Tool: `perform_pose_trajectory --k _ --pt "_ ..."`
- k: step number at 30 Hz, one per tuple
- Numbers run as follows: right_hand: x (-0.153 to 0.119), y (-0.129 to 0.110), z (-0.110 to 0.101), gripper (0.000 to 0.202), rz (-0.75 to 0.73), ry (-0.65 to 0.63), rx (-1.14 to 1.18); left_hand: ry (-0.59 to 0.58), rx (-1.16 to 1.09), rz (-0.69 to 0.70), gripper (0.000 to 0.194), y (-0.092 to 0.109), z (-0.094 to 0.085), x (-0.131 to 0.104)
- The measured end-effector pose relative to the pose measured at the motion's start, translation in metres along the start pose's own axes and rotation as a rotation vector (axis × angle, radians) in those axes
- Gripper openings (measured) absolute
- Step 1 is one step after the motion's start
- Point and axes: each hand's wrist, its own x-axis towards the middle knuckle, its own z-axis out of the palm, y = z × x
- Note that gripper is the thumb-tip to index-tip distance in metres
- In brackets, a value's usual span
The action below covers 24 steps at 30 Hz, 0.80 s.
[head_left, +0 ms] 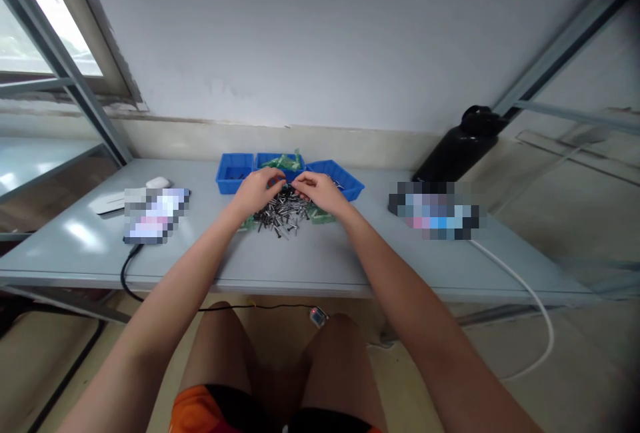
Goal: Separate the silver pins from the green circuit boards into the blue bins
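My left hand [258, 189] and my right hand [323, 190] are close together over a heap of screws [281, 217], some dark and some silver. On each hand the thumb and fingers are drawn together in a pinch; what lies between them is too small to make out. Behind the hands stand three blue bins. The left bin [230, 186] has a few small dark pieces inside, green plastic pieces [283, 162] fill the middle one, and the right bin [353, 192] contains some screws. More green pieces [321, 214] lie beside the heap, partly under my right hand.
On the left of the grey table [300, 266] lie a pixelated phone [159, 216] with a black cable and a small white case [157, 183]. A black bottle [457, 152] leans at the right, behind a pixelated device [435, 212] with a white cable [525, 286].
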Motion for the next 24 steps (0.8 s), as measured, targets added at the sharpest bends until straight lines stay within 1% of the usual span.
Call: perform_pose_trajectory --k 4,7,13,18,24 --pt "0.0005 0.0017 -0.0001 0.02 -0.018 0.009 0.004 0.026 -0.005 0.003 0.017 -0.0012 0.0009 0.0001" --pt "0.0007 0.0021 -0.0005 0.02 -0.029 0.025 0.001 0.017 0.011 0.008 0.015 -0.0014 0.001 0.0004" --pt "0.0028 0.0057 -0.0002 0.017 -0.021 0.074 -0.021 0.002 0.011 0.012 0.015 -0.0024 0.0013 0.0008" --pt "0.0032 0.0055 0.0002 0.011 -0.044 0.065 -0.065 0.005 0.018 0.005 0.016 -0.0033 0.0015 0.0004" --pt "0.002 0.0042 0.0004 0.009 -0.074 0.094 -0.121 -0.017 0.015 -0.008 0.015 -0.0034 0.0021 -0.0001"
